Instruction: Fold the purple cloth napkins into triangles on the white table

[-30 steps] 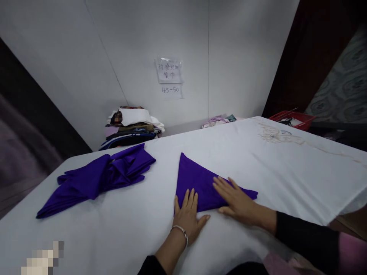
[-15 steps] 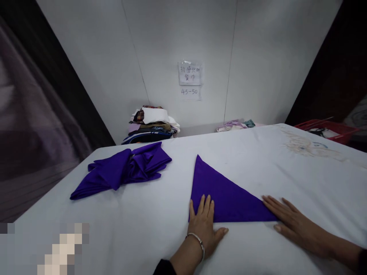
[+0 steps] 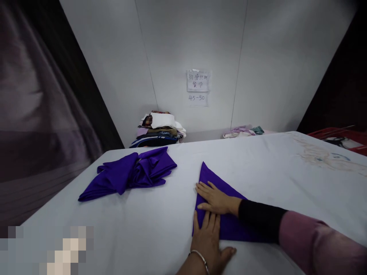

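A purple cloth napkin (image 3: 229,228), folded into a triangle, lies flat on the white-covered table (image 3: 149,225). My left hand (image 3: 208,238), with a silver bracelet at the wrist, rests on its lower left corner, fingers spread. Just above it, my right hand (image 3: 216,198) lies flat across the napkin near the left edge, fingers extended, with nothing held. My right forearm covers the right part of the triangle. Left of both hands sits a loose bundle of purple cloths (image 3: 129,173).
A pile of folded clothes (image 3: 162,130) stands behind the table's far edge, with more cloth (image 3: 243,131) right of it. At the far right is a red basket (image 3: 338,133). Paper signs (image 3: 197,88) hang on the wall. A drape (image 3: 43,114) is at left.
My right hand has moved left from the napkin's right corner onto its left part. My left hand stays on the lower left corner. The view has shifted slightly.
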`<state>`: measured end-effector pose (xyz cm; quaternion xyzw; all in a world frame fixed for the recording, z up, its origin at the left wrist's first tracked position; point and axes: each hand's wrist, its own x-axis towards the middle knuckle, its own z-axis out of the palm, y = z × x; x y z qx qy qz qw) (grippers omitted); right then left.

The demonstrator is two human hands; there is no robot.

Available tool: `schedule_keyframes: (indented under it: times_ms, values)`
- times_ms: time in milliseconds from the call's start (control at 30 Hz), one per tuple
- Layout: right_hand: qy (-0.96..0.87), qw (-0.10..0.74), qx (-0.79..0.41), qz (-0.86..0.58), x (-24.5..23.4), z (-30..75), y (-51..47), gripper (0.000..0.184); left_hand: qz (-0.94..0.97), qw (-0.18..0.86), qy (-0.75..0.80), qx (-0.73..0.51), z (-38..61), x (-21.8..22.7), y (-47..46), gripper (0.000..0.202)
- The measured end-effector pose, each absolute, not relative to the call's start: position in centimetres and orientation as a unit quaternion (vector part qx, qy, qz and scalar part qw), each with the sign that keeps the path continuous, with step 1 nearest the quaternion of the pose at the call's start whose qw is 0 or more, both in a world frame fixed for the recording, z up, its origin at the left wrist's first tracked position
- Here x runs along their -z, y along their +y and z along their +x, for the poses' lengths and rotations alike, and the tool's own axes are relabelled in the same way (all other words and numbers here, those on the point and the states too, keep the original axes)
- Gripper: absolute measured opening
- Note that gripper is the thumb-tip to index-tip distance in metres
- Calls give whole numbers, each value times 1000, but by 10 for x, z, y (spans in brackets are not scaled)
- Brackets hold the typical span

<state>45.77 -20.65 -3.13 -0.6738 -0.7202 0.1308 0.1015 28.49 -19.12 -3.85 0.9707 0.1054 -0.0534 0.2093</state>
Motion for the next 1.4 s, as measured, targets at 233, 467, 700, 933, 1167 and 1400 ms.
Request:
schedule_keyframes:
  times_ms: [233,467,700,933,1167,1400]
  values:
    - [-632,73,-100,-765,47,528,-143,76,974,200,82,68,288,54,-183,82]
    - [-555,77,-97,-823,53,574,-107,75,983,160,78,34,291,81,-180,76]
    - [-502,89,-111,-853,30,574,-107,71,979,181,75,57,291,70,-179,70]
    - [-778,96,-126,-608,44,493,-166,75,968,218,86,86,293,50,-181,83]
    - [-667,60,-122,-732,41,539,-121,71,978,183,85,45,292,78,-180,79]
    - [-536,70,-97,-836,30,571,-91,66,991,110,71,-10,291,98,-177,65]
